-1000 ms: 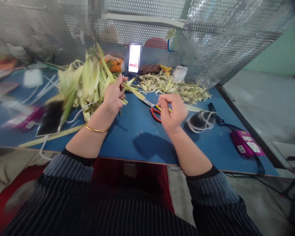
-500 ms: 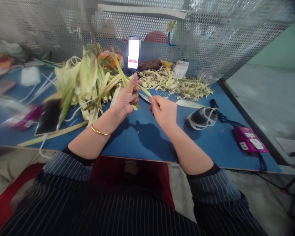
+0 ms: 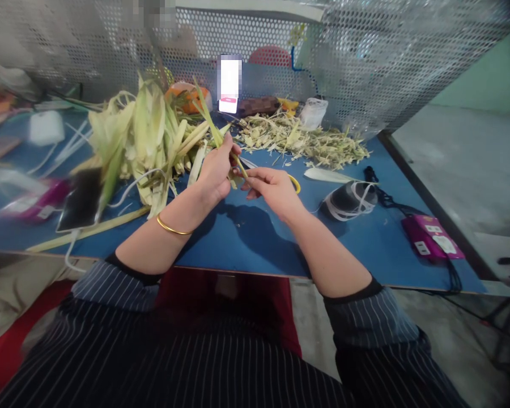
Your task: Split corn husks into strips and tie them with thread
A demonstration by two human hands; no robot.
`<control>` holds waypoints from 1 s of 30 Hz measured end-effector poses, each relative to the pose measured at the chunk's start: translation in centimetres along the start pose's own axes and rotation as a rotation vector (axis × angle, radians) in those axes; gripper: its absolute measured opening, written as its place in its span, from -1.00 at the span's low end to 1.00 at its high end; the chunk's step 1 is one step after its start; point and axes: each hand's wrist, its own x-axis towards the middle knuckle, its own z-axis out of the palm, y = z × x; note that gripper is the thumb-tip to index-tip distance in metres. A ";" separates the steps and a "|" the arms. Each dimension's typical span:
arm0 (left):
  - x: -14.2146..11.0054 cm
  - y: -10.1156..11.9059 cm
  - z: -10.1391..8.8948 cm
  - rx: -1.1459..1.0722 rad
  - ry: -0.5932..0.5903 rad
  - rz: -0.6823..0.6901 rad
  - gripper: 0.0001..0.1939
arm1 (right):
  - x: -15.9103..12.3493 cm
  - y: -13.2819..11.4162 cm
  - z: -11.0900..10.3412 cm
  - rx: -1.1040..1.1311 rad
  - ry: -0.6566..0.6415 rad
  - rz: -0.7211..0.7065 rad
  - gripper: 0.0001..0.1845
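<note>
Over the middle of the blue table, my left hand (image 3: 216,173) is closed on a narrow, yellow-green corn husk strip (image 3: 210,122), whose upper end sticks up past the thumb. My right hand (image 3: 274,190) pinches the lower end of that strip between thumb and fingertips, close beside the left fingers. Behind the right hand shows the yellow handle of a pair of scissors (image 3: 296,185); the hand hides most of them. Left of my hands rises a big heap of corn husks (image 3: 148,124). A layer of husk scraps (image 3: 301,139) is spread behind the right hand.
A lit phone (image 3: 229,85) stands upright at the back. On the right lie a pale husk piece (image 3: 327,175), a dark spool wound with white cord (image 3: 349,200) and a purple power strip (image 3: 432,238). A dark-screened device (image 3: 80,198) with a white cable lies left.
My right hand has shifted slightly left and down along the husk strip, nearer my left hand. The scissors' yellow handle now shows behind it. The view has tilted slightly.
</note>
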 end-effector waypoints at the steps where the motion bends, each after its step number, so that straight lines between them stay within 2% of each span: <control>1: 0.1 0.0 0.0 -0.026 0.008 -0.001 -0.51 | 0.0 0.0 -0.1 0.013 0.017 0.001 -0.92; 3: 0.1 0.2 0.1 -0.083 -0.002 -0.031 -0.52 | 0.0 0.1 -0.1 0.031 0.054 -0.006 -0.96; 6: -0.2 0.7 0.2 -0.149 -0.049 -0.130 -0.54 | 0.2 0.3 0.1 0.038 0.073 -0.013 -0.86; 11: -0.6 1.4 0.3 -0.202 -0.113 -0.232 -0.54 | 0.3 0.4 0.3 0.080 0.037 0.081 -0.81; 17: -0.4 1.8 0.0 -0.304 -0.176 -0.268 -0.53 | 0.0 0.0 -0.4 -0.009 -0.090 0.082 -0.78; 21: -0.4 1.8 0.0 -0.320 -0.218 -0.303 -0.54 | 0.0 0.2 -0.5 -0.113 -0.057 0.004 -0.74; 30: -0.9 2.0 0.2 -0.223 -0.238 -0.345 -0.53 | 0.2 0.5 -0.3 -0.110 -0.090 0.047 -0.73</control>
